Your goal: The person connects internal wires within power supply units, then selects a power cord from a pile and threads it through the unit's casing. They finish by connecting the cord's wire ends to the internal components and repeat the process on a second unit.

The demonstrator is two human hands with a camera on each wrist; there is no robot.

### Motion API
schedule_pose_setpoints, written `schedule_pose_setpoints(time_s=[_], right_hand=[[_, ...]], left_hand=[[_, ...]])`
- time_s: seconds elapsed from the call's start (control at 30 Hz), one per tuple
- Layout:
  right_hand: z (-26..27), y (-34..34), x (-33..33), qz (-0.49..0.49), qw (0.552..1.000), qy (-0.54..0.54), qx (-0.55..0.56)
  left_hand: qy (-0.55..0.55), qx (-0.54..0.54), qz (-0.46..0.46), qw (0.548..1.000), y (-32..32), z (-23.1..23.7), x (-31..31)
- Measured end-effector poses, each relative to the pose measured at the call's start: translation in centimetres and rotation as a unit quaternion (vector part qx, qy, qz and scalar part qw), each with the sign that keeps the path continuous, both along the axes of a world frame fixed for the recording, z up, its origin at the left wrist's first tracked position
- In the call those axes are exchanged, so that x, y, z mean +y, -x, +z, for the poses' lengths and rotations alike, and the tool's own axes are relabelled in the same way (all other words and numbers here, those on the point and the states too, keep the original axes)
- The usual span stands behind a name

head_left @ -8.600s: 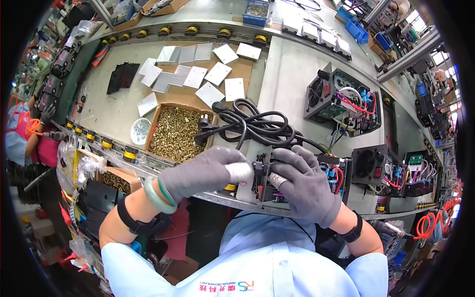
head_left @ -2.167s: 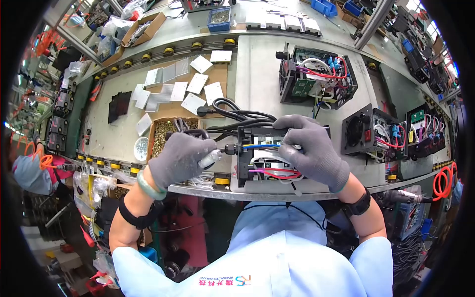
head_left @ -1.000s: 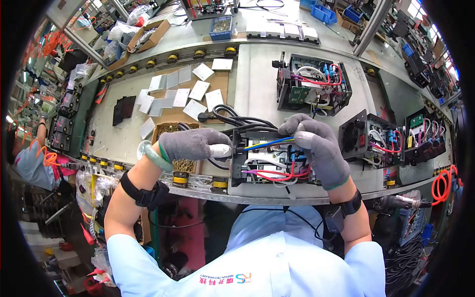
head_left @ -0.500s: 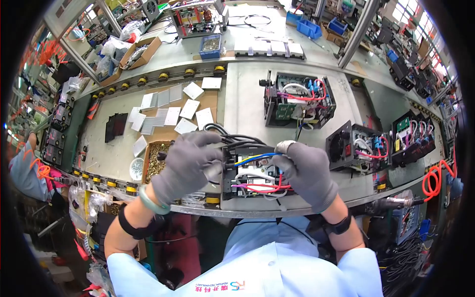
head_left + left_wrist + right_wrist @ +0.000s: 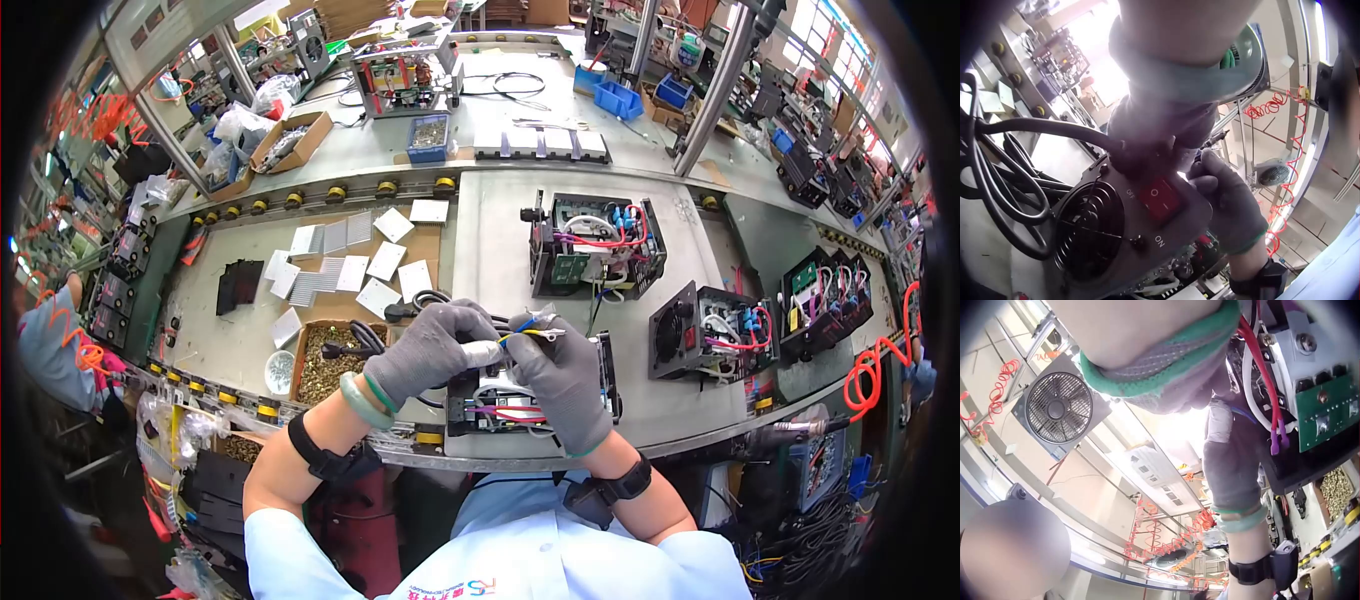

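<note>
Both gloved hands meet above a black metal power unit with exposed wiring, close to the bench's front edge. My right hand pinches blue and yellow-green wires, whose white-tipped ends stick out past the fingers. Against the same wires, my left hand has its taped thumb and fingers pinched together. In the left wrist view, the unit's panel shows a red switch and a round fan grille. A thick black power cord runs to that panel. The right wrist view shows red wires beside a green circuit board.
Several similar units, one at the back and one at the right, stand on the bench. To the left are a carton of brass-coloured screws, a white dish and finned metal plates. A roller rail runs behind.
The left hand has come from the unit's left side over to the wires beside the right hand. The wire ends now stand raised above the unit. The head view has tilted upward.
</note>
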State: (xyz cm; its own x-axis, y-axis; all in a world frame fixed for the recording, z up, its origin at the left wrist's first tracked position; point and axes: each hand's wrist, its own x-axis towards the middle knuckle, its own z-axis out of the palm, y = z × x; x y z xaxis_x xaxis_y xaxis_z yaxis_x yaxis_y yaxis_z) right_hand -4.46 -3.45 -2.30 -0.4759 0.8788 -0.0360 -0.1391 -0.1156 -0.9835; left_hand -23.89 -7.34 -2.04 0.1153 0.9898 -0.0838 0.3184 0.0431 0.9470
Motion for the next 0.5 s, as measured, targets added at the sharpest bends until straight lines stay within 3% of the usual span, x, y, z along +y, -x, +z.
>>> schedule_pose_setpoints(time_s=[0.1, 0.17, 0.23, 0.3, 0.33, 0.47, 0.5], right_hand=[[-0.6, -0.1, 0.0, -0.006, 0.999, -0.016, -0.028], [-0.9, 0.3, 0.1, -0.029, 0.996, -0.079, 0.020], [0.2, 0.0, 0.4, 0.004, 0.999, -0.030, 0.015], [1.7, -0.2, 0.4, 0.014, 0.998, 0.057, -0.036], [1.5, -0.1, 0.4, 0.018, 0.998, 0.055, -0.027], [1.6, -0.1, -0.3, 0.057, 0.998, 0.031, 0.020], [1.6, -0.1, -0.4, 0.069, 0.996, -0.054, -0.010]], left_hand=[[0.034, -0.085, 0.037, 0.995, 0.2, -0.1, -0.5], [0.027, -0.126, 0.055, 0.990, 0.7, -0.7, -0.5], [0.007, -0.091, 0.074, 0.993, 0.7, -1.7, -0.7], [0.117, -0.248, 0.197, 0.941, 0.6, -2.1, -1.1], [0.118, -0.248, 0.199, 0.941, 0.5, -2.0, -1.1], [0.047, -0.060, 0.228, 0.971, -0.4, -1.0, -1.0], [0.009, -0.021, 0.229, 0.973, -0.7, -0.1, -1.5]])
